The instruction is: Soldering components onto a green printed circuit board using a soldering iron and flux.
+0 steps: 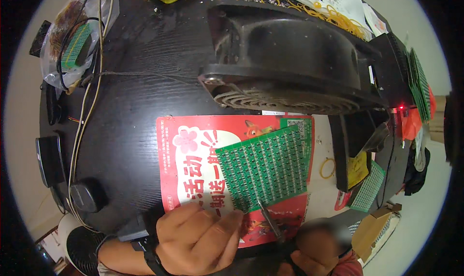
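A green circuit board [266,165] with rows of small parts lies tilted on a red and white printed sheet [169,179]. My left hand [200,239] is closed, its thumb and forefinger pinched at the board's lower left corner; the exact grip there is hidden by the fingers. Lower right, my right hand [314,249] is partly blurred and closed around the back end of a slim dark tool with a pointed metal tip [270,220]. That tip touches or hovers just over the board's lower edge; I cannot tell which.
A large black fan [290,58] stands just beyond the board. Yellow rubber bands [338,21] and tiny metal bits lie behind it. More green boards stand at right [419,87]. Cables [92,107] run along the left, by a clear plastic bag [104,10].
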### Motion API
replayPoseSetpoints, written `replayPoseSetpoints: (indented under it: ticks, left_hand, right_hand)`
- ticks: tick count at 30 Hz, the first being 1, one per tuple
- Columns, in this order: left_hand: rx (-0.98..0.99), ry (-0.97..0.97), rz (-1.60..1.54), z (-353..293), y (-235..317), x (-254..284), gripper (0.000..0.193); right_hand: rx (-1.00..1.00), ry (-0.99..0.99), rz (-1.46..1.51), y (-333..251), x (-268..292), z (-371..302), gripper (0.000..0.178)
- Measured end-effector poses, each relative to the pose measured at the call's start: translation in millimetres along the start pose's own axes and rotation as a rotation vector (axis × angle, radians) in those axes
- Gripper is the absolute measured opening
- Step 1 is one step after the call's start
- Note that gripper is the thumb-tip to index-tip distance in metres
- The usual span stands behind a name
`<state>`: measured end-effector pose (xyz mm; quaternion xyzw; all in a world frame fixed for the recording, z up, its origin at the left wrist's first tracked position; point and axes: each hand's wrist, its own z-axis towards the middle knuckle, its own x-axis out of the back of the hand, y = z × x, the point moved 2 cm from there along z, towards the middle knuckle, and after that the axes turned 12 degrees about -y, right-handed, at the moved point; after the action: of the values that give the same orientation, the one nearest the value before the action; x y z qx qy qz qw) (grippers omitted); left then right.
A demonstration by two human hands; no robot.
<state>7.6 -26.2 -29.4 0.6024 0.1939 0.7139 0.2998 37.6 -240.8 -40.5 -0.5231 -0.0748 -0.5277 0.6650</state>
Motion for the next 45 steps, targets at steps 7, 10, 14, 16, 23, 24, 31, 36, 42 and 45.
replayPoseSetpoints:
  ticks: [7, 10, 14, 16, 23, 24, 31, 36, 42, 45]
  left_hand:
    - [-0.022, -0.038, -0.018, -1.3, 0.5, -0.2, 0.019]
    - [-0.036, -0.063, -0.007, -1.4, -0.2, 1.0, 0.019]
    - [-0.031, -0.08, -0.021, 0.6, -2.0, -2.4, 0.019]
    - [-0.04, -0.08, -0.002, 1.1, -1.6, -1.7, 0.019]
    - [-0.061, -0.12, 0.016, 1.6, -1.3, -0.3, 0.021]
    - [-0.059, -0.135, 0.018, 2.0, -0.5, 0.6, 0.021]
    - [-0.06, -0.048, 0.02, -1.2, -1.6, -2.8, 0.02]
    - [-0.075, -0.048, -0.026, 2.4, -0.7, -1.6, 0.019]
    - [-0.074, -0.069, -0.03, 0.4, -1.6, -1.1, 0.019]
    - [-0.101, -0.055, -0.057, 0.4, -3.0, -3.4, 0.021]
  right_hand:
    - [-0.003, 0.002, 0.005, -0.6, -0.7, 3.3, 0.028]
    - [-0.008, 0.002, 0.005, -1.7, -1.1, 1.1, 0.028]
    - [-0.016, -0.006, -0.004, -0.2, -0.7, -0.2, 0.028]
    - [-0.014, -0.002, -0.002, -1.2, -0.8, -0.1, 0.028]
    - [-0.005, 0.013, -0.014, 0.6, -1.7, 2.4, 0.029]
    - [-0.003, 0.017, -0.014, 1.0, -2.1, 2.6, 0.029]
    - [0.013, 0.032, 0.009, 4.8, -6.4, -0.6, 0.029]
    - [0.017, 0.03, -0.015, 2.7, -1.9, -2.5, 0.03]
    - [0.028, 0.048, -0.02, 4.8, -3.0, -1.3, 0.03]
    - [0.025, 0.052, -0.039, 6.0, -2.6, 0.7, 0.03]
